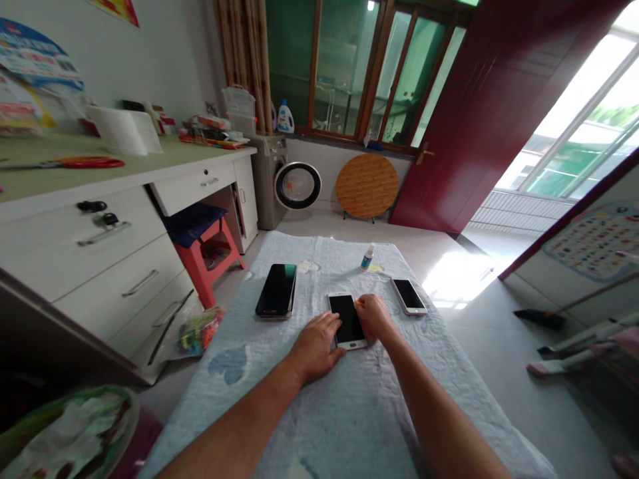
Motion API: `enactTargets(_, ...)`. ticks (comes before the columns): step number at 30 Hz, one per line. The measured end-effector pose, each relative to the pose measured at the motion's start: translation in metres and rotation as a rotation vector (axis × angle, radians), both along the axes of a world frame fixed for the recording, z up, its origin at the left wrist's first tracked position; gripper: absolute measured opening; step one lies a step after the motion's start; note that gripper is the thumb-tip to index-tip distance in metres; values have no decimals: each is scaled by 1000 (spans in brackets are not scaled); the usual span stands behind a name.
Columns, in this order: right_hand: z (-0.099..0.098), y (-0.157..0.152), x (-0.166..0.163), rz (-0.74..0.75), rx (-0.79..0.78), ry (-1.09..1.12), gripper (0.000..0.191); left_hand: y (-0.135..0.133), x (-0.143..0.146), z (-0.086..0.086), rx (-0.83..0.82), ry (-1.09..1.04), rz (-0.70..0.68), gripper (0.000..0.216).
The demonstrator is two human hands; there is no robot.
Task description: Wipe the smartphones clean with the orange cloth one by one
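Note:
A white smartphone (349, 323) with a dark screen lies face up on the cloth-covered table. My left hand (315, 346) grips its left side, fingertips over the edge and thumb by the lower corner. At the phone's right edge, my right hand (373, 317) is closed in a pinch on a small orange piece (358, 303), mostly hidden by the fingers. Further left lies a larger black phone (277, 291). Another white phone (409, 297) rests to the right of my right hand. Beyond the hands stands a small spray bottle (367, 258).
A light blue patterned cloth (239, 412) covers the table. On the left is a white desk (114, 253) with a red stool (212, 256) under it. A bin (124, 406) stands at lower left. Behind are a washing machine (269, 179) and a round wooden tabletop (367, 186).

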State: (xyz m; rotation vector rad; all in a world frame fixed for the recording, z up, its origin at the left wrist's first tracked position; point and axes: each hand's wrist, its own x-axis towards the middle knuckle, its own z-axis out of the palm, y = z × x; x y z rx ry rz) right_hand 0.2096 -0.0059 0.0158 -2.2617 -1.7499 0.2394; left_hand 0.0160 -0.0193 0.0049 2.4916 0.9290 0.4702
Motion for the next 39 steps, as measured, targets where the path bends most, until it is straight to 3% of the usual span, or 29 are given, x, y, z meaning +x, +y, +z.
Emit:
enactTargets(10,-4,-74,3,94,-27,33,26,1,-1,-5,50,-45,-12,50)
enactTargets(17,13,-94,-1,174,-53,108,27,2,-1,-6,49,-45,0,52)
enactTargets(20,20,-83,1,190,23,107,30,1,-1,-4,54,-55,-7,54)
enactTargets(23,17,-65,1,105,72,37,31,0,-1,-3,47,-69,-17,57)
enactTargets(30,-2,-33,-8,-15,-3,-51,29,1,0,-6,7,-72,-23,58)
enactTargets(39,7,35,-1,42,-85,-116,29,1,-1,6,-47,-88,-21,53)
